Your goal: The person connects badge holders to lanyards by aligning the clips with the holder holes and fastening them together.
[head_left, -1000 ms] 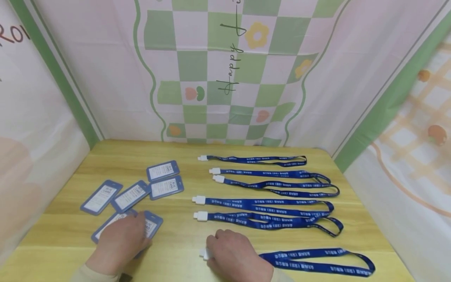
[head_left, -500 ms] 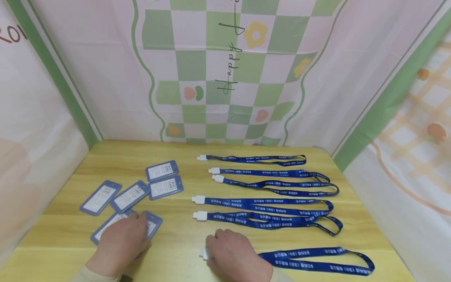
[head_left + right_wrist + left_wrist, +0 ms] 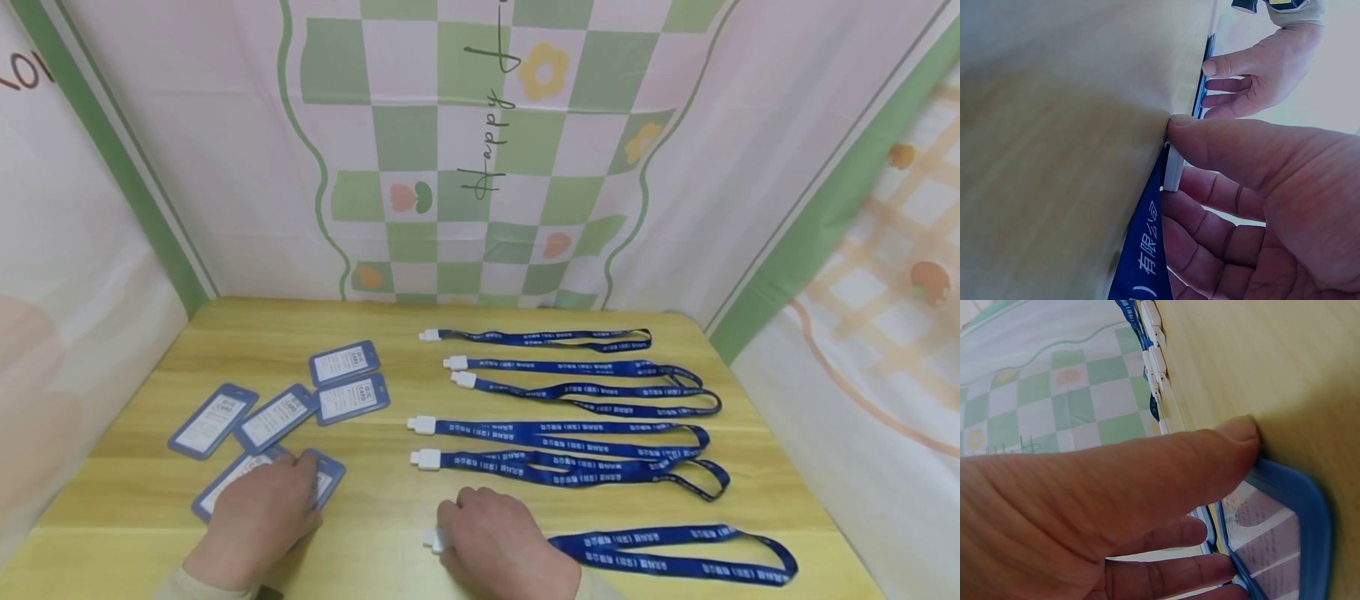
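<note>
"Blue is what you have under both hands. What is each one doing?"

"Your right hand [image 3: 502,533] has a white clip [image 3: 433,540] pinched between thumb and fingers. That clip ends the blue lanyard [image 3: 686,533] nearest you, whose loop lies flat on the table [image 3: 382,533] to the right of your wrist."

"And your left hand [image 3: 262,517]?"

"You have it over a blue badge holder [image 3: 328,477]. In your left wrist view the thumb tip touches its rim near a corner, and your fingers come down on the opposite side. I can't tell whether you grip it or only touch it."

"Where is that holder?"

"Flat on the wood-patterned tabletop, near you and left of the clip; its upper end shows past your fingers. A neighbouring holder [image 3: 236,483] lies just left of it, partly covered by your same hand."

"What lies farther from you?"

"Beyond your left hand, four more badge holders [image 3: 345,363] lie close together at different angles. Beyond your right hand, five other lanyards [image 3: 480,431] stretch out in rows, clip ends toward the cards, loops to your right. Past the table's far edge you face a green-and-white checked cloth [image 3: 487,167] with 'Happy' printed sideways."
</note>
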Available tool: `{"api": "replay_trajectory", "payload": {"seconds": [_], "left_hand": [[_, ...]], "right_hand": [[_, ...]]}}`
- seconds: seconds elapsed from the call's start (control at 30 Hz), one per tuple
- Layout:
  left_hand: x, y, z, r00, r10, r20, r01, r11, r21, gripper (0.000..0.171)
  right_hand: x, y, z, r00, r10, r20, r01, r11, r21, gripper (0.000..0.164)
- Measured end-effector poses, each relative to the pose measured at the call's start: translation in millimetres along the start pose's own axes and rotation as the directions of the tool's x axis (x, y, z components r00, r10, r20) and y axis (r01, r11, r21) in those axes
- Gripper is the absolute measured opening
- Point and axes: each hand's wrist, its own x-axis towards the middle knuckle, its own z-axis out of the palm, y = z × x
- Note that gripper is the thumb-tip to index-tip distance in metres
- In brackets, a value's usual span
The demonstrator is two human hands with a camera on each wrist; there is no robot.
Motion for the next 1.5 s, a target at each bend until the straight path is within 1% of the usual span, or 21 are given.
{"api": "replay_trajectory", "payload": {"seconds": [0.1, 0.23, 0.5, 0.7, 0.97, 1.23, 1.5], "left_hand": [[-0.4, 0.2, -0.4, 1.0, -0.002, 0.009, 0.002, 1.0, -0.002, 0.065], [-1.5, 0.3, -0.5, 1.0, 0.003, -0.001, -0.003, 1.0, 0.001, 0.063], [-2.1, 0.8, -0.8, 1.0, 0.012, 0.008, -0.012, 1.0, -0.009, 0.065], [-1.9, 1.6, -1.9, 0.999, 0.034, 0.009, -0.034, 0.999, -0.02, 0.067], [0.4, 5.8, -5.1, 0.998, 0.056, 0.031, -0.055, 0.998, -0.041, 0.065], [-0.8, 7.8, -2.9, 0.995, 0.098, 0.015, -0.097, 0.992, -0.075, 0.066], [-5.9, 8.2, 1.9, 0.991, 0.13, -0.02, -0.131, 0.988, -0.082, 0.063]], "right_hand": [[-0.5, -0.3, 0.2, 1.0, -0.01, -0.002, 0.01, 1.0, -0.011, 0.022], [-0.5, 0.0, -0.1, 1.0, -0.015, -0.002, 0.015, 1.0, -0.009, 0.021], [1.0, -2.2, -2.1, 1.0, -0.012, -0.011, 0.012, 1.0, -0.005, 0.021], [1.3, -0.4, -3.1, 0.998, -0.044, -0.04, 0.044, 0.999, -0.004, 0.018], [0.6, 1.7, -2.3, 0.993, -0.075, -0.093, 0.073, 0.997, -0.021, 0.016], [-0.5, 0.4, -1.7, 0.99, -0.081, -0.113, 0.075, 0.995, -0.058, 0.016], [-0.9, -2.0, 0.4, 0.991, -0.079, -0.11, 0.072, 0.996, -0.058, 0.017]]}}
